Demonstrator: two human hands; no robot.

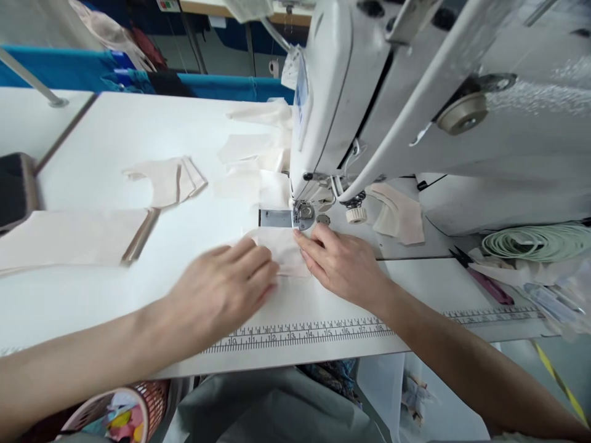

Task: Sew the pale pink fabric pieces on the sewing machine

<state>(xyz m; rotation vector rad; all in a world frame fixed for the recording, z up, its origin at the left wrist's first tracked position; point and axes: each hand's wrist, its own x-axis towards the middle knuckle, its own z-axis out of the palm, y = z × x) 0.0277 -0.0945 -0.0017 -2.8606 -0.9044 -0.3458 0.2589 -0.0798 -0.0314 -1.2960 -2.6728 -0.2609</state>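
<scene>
Table: white, takes up most of the view, w/ a printed ruler along the near edge. Sewing machine: big, white, upper right, its head coming down to the presser foot and a metal plate just left of it.

Fabric stacks: one wide pale stack far left, a folded one mid-table, more loose cut pieces behind the needle area, another pc right of the foot on the machine bed. Green tape coil far right, snips near it. Basket of scraps below the table edge, bottom left.

Fabric piece: small, pale, lying flat on the table just in front of the foot, between both hands.

Left hand: blurred, palm down, fingers out flat and resting on the pc's left edge; pressing, not gripping, as far as I can tell. Right hand: also flat and open, fingertips on the pc's right edge near the foot, nothing pinched.

Handling, my read: thin, light, floppy cloth, prob. slides easily on the smooth table and will wrinkle or shift if pushed from one side only. Best controlled w/ flat fingertips at both edges close to the foot, or pinched at a corner to lift.
</scene>
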